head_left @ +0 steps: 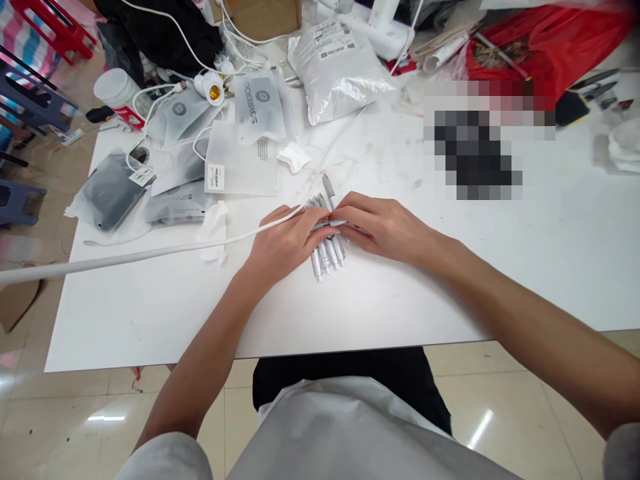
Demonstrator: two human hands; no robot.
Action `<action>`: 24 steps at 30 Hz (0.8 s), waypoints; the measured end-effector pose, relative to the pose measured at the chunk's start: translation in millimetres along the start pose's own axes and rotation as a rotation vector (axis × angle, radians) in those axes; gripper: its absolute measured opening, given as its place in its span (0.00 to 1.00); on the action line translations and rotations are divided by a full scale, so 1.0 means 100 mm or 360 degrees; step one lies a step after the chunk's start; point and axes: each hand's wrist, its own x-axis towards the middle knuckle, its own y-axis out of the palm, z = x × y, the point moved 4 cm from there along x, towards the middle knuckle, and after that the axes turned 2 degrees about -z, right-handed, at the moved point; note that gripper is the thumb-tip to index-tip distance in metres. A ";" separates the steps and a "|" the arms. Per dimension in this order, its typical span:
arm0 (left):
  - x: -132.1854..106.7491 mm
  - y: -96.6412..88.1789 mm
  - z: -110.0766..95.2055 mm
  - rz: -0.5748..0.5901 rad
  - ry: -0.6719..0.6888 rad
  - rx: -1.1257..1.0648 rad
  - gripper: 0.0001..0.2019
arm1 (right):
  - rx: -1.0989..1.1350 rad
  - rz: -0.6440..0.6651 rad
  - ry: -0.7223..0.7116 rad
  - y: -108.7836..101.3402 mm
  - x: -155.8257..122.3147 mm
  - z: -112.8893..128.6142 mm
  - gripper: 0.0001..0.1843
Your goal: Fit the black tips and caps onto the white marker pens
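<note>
Both of my hands meet over a small row of silver pens (pixel 327 259) that lie side by side on the white table. My left hand (pixel 280 243) is closed, thumb and fingers pinching one silver pen (pixel 321 225) held crosswise above the row. From the other side, my right hand (pixel 385 223) grips the same pen near its right end with its fingertips. Another pen with a grey end (pixel 328 185) sticks out beyond the fingers at an angle. My fingers hide parts of the pens. A white cable (pixel 240 239) passes in front of my left hand.
Plastic-bagged dark items (pixel 113 190) and a frosted pouch (pixel 243 160) lie to the left. Behind stand a silver mailer bag (pixel 340 73) and a white tub (pixel 117 93). A red bag (pixel 555 47) sits at the back right. The table's front edge (pixel 350 351) is near my body.
</note>
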 end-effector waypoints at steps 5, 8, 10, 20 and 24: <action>0.00 0.03 0.02 0.0038 -0.0084 -0.0147 0.11 | -0.0037 0.0029 -0.0017 0.01 0.00 0.00 0.11; 0.00 0.03 0.02 0.0032 -0.0085 -0.0175 0.12 | -0.0041 0.0029 -0.0012 0.01 0.00 0.00 0.11; 0.00 0.04 0.02 0.0045 -0.0102 -0.0189 0.12 | -0.0038 0.0021 -0.0007 0.01 0.00 0.01 0.11; 0.00 0.04 -0.01 0.0085 -0.0121 -0.0207 0.14 | -0.0118 0.0015 -0.0052 0.01 -0.01 0.03 0.11; -0.01 0.04 -0.02 0.0119 -0.0095 -0.0191 0.15 | -0.0186 0.0008 -0.0003 0.01 -0.01 0.05 0.13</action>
